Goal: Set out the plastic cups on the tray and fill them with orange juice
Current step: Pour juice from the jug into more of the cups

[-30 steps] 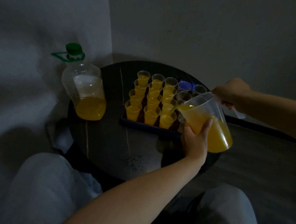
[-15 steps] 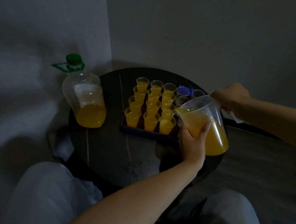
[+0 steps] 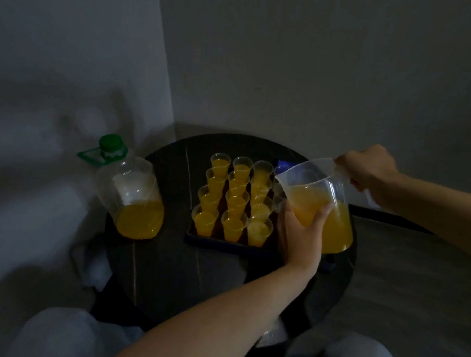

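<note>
Head view: the jug (image 3: 311,188), about half full, is probably heavy, sloshy and slick-walled, so it wants its handle gripped and its wall supported. The right hand (image 3: 370,170) wraps the far handle and the left hand (image 3: 300,232) cups the near wall. The jug hangs over the tray's (image 3: 224,245) right edge, beside the filled cups (image 3: 235,200).

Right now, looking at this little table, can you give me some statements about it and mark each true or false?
Both hands hold the jug. True: right hand at its handle, left hand on its side.
The jug is empty. False: it holds orange juice.
The bottle wears a green cap. True.
The bottle stands on the tray. False: it stands on the table, left of the tray.
</note>
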Motion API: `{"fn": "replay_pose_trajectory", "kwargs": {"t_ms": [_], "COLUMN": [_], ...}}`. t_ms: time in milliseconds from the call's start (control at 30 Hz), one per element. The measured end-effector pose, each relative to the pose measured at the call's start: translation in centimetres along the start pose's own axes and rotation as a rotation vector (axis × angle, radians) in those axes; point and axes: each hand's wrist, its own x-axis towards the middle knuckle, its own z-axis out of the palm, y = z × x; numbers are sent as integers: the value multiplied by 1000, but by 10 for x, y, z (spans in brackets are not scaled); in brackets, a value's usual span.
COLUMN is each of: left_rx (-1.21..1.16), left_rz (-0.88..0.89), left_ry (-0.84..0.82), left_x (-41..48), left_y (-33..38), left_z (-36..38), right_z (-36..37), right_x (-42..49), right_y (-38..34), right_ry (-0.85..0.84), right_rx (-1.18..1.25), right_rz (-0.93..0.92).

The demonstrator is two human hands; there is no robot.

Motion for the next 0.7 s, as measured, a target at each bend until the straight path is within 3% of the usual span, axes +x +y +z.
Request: {"fn": "replay_pose_trajectory", "kwargs": {"t_ms": [200,700], "left_rx": [39,8], "left_rz": [34,-90], "left_ry": [-23,-93], "left_x": [39,115], "left_y": [9,-19], "left_z": [22,80], "right_z": [-6,1], "right_x": [42,138], "right_y": [-4,16], "right_ry": [40,67], "right_rx": [-6,-32], "right_rz": [6,71]}}
